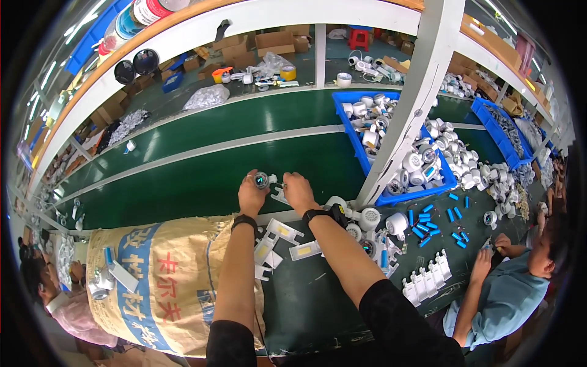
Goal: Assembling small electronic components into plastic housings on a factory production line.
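White round device (262,180): held over the green desk (315,153); glowing mark on its face, too small for us to read.
Left hand (251,196): fingers wrapped round the device.
Right hand (298,192): fingers bent in; we can't tell on what, white piece (279,196) right beside.
Sack (174,275): big red lettering, blue printed band; partly behind our left forearm (237,275).
Bottle (150,10): red-and-white label, cut off at top.
Blue tray (419,195): partly hidden behind the white post (411,110).
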Tool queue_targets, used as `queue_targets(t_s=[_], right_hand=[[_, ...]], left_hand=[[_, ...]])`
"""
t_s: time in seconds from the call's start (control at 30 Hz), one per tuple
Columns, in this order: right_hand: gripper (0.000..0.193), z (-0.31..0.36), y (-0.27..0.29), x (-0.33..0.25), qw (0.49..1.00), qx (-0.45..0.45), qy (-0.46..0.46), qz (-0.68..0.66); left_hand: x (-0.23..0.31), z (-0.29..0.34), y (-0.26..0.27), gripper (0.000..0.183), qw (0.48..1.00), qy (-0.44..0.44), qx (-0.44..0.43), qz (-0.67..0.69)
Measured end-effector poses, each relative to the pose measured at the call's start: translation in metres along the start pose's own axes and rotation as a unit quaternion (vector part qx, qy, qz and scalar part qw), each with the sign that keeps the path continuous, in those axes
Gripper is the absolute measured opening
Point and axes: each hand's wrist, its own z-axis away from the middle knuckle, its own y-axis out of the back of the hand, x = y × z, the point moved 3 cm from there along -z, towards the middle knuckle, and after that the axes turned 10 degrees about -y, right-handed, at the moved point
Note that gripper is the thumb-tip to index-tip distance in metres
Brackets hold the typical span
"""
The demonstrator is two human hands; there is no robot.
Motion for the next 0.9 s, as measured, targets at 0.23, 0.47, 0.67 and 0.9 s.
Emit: queue_targets(t_s=[0.23, 0.47, 0.67, 0.9], right_hand=[[0.017, 0.0, -0.007, -0.004, 1.0, 0.007, 0.007, -0.02], [0.017, 0.002, -0.014, -0.014, 1.0, 0.007, -0.002, -0.026], [0.03, 0.011, -0.006, -0.02, 0.999, -0.026, -0.024, -0.034], [0.03, 0.036, 0.122, -0.055, 0.993, -0.042, 0.113, -0.008]], left_hand=[[-0.003, 0.0, 0.005, 0.074, 1.0, 0.019, 0.007, -0.012], [-0.009, 0.0, 0.012, 0.075, 1.0, 0.019, 0.005, -0.019], [-0.017, 0.004, 0.007, 0.079, 0.998, 0.055, -0.005, -0.017], [0.01, 0.016, 0.02, 0.066, 0.95, -0.138, 0.131, -0.246]])
